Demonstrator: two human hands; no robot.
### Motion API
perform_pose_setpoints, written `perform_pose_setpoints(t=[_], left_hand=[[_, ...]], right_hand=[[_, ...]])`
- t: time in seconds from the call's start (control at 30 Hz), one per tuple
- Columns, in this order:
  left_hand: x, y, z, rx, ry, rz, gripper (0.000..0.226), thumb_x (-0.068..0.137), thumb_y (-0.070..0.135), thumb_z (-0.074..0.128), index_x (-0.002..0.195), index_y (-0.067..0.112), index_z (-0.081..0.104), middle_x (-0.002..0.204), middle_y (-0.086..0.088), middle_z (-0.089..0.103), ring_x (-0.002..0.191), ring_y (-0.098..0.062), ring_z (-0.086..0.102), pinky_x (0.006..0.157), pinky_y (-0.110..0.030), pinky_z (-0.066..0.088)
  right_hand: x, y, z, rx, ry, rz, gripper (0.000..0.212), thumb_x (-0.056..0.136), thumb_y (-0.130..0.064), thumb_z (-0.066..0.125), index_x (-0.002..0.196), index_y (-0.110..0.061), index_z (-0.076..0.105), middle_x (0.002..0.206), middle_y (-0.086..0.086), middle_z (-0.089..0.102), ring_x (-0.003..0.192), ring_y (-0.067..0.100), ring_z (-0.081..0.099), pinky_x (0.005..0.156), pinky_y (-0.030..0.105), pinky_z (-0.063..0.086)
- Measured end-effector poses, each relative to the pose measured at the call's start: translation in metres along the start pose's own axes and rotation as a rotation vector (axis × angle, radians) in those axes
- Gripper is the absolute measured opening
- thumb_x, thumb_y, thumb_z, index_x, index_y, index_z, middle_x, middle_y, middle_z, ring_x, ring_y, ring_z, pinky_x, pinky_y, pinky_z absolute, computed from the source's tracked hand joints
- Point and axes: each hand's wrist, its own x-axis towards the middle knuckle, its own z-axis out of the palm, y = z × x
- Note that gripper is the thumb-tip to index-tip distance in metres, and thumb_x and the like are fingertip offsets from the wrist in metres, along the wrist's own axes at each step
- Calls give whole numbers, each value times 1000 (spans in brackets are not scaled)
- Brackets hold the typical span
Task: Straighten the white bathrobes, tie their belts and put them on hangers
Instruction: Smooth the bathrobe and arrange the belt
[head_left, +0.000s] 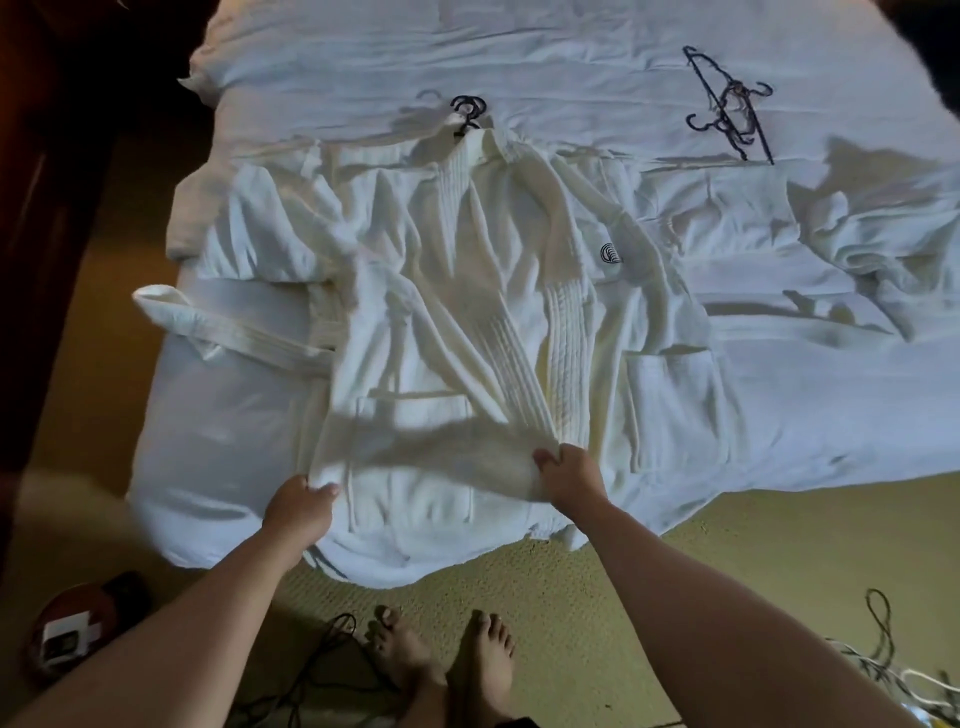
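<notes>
**Pulling the front panel flat before the belt goes on**

From the head camera I see the bathrobe (467, 291) spread face-up on the bed (218, 415), its collar already on a dark hanger (467, 111) at the far side. My left hand (298, 506) has its grip closed on the outer lower corner of the front panel, fingers curled over the hem. My right hand (569, 475) pinches the same panel's ribbed lapel edge near the bottom. The cloth between the two hands is lifted and blurred, so I judge I am mid-tug.

To do this well, I would keep both hands level, draw the panel toward me evenly, then lay it across the other panel so the lapels overlap straight. The upper chest is creased; that needs smoothing next.

The belt (234, 332) trails off to the left, one end folded near the bed's edge, untied. Spare hangers (727, 104) lie well apart at the far right, beside a second robe (857, 244), crumpled.
</notes>
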Motion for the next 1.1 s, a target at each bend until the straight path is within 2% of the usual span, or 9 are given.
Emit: perform_pose_setpoints(t=[0.17,0.27,0.37,0.57,0.7,0.8,0.9,1.03,1.1], left_hand=[[-12,16,-9,35,22,-17,44,97,32,55,132,5,53,133,-18,58,117,-39,56,86,-35,44],[-1,30,-11,97,33,20,55,87,41,51,133,10,49,135,-15,51,118,-37,54,91,-37,46],[-10,62,-19,-6,170,112,48,89,23,56,136,15,49,135,-14,52,118,-38,56,84,-34,43],[28,134,-45,-97,278,403,36,89,13,57,124,13,62,126,-13,63,117,-30,59,101,-37,44],[74,184,-59,-101,250,408,39,94,13,54,132,6,57,135,-17,61,125,-34,54,103,-34,40],[104,208,-62,-12,96,220,53,95,32,60,137,1,48,135,-20,59,123,-35,57,97,-34,45],[130,219,-67,-165,-183,90,47,86,39,74,112,1,63,92,-17,71,78,-29,70,66,-30,54],[150,218,-84,-534,-539,29,52,75,17,80,123,8,64,115,-22,70,103,-38,69,89,-49,54],[163,208,-89,-707,-494,30,41,85,5,72,125,2,63,113,-24,70,102,-36,69,95,-51,53]], right_hand=[[-6,-16,-7,-167,-59,-55,19,99,-32,54,101,-14,55,88,1,60,88,28,60,74,35,50],[-1,-51,-9,-188,-66,-164,32,96,-36,55,121,-17,51,108,3,62,97,28,61,88,44,53],[3,-88,-11,-176,6,-244,48,92,-35,54,136,-18,46,123,3,60,110,29,59,96,50,49],[42,-158,-11,-97,32,-334,55,93,-40,57,141,-14,46,132,10,63,118,31,59,99,42,48],[76,-199,-8,-68,-2,-309,67,97,-47,59,149,-11,38,139,14,58,128,32,55,102,36,43],[98,-221,-7,-132,-36,-264,50,92,-46,68,123,-7,58,111,11,66,109,30,62,86,32,47],[115,-233,-9,-140,-48,-253,30,90,-30,69,68,-14,56,68,0,56,74,24,58,54,25,38],[115,-232,-22,-6,191,-261,26,94,-25,60,75,-10,53,66,-1,53,72,28,52,58,33,31],[116,-224,-33,27,295,-215,24,96,-22,57,76,-12,49,69,3,53,76,31,51,62,34,28]])
